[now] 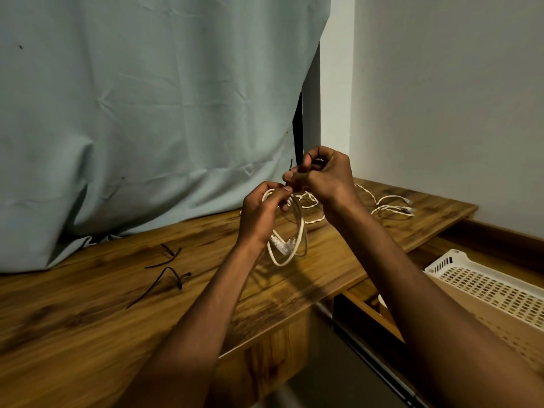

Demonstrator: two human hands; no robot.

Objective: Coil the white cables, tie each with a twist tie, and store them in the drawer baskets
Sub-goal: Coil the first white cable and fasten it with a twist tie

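while the left hand (pixel 266 206) pinches the top of the coiled white cable (pixel 290 240) above the worktop (pixel 88 304), the right hand (pixel 319 175) fingers grip a dark twist tie (pixel 290 165) just above it; light, springy loops, probably best held at the crossing.
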